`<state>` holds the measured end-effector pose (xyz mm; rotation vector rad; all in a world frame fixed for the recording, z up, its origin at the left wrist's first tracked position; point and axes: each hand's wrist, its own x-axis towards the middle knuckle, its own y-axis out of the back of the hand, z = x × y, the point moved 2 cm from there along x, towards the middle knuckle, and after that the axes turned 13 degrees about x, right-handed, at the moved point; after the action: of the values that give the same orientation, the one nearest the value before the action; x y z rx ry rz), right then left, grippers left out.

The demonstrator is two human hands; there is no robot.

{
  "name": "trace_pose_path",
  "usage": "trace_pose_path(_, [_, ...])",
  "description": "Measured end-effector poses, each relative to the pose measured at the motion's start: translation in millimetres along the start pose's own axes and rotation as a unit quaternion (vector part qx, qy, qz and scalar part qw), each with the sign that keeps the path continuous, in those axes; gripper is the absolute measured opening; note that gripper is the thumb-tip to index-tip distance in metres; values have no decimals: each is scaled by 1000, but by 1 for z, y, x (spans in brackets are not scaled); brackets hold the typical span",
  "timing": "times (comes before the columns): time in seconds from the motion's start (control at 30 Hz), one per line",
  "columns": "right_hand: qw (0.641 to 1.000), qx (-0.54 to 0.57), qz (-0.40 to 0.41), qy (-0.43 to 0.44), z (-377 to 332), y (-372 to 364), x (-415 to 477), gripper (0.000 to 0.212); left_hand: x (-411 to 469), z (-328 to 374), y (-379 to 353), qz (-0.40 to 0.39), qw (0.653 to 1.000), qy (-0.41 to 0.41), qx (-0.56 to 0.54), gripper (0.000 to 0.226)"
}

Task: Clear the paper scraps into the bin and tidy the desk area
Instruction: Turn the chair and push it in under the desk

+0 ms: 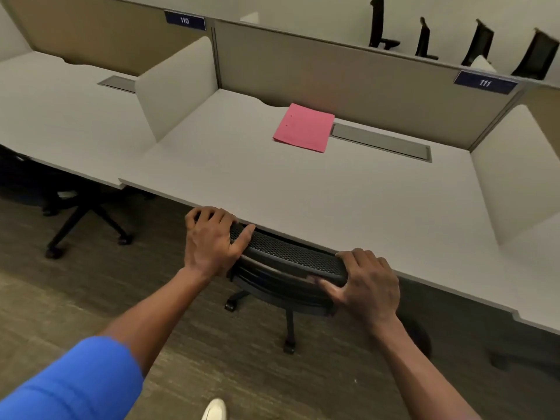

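A black mesh office chair [288, 256] is tucked under the front edge of the white desk [303, 189]; only its backrest top and wheeled base show. My left hand [210, 241] grips the left end of the backrest top. My right hand [368, 283] grips the right end. A pink folder [304, 127] lies flat at the back of the desk, beside a grey cable tray lid [381, 141]. No paper scraps or bin are in view.
White side dividers [175, 86] [515, 174] and a beige back panel labelled 111 [485, 82] enclose the desk. A neighbouring desk [60, 116] with another chair base [85, 219] beneath lies to the left. Black chair backs stand beyond the partition.
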<state>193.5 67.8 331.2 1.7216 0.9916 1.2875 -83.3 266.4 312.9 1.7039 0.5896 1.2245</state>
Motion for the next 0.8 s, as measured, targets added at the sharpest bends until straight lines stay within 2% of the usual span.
trace_pose_path(0.33, [1000,-14,12,9,15,-1,16,83,18,13,-5,-2,1000,-8,12,62])
trace_pose_path(0.8, [999,-26,30,18,27,-4,26,79,28,21,-12,46,999,-5,-5,64])
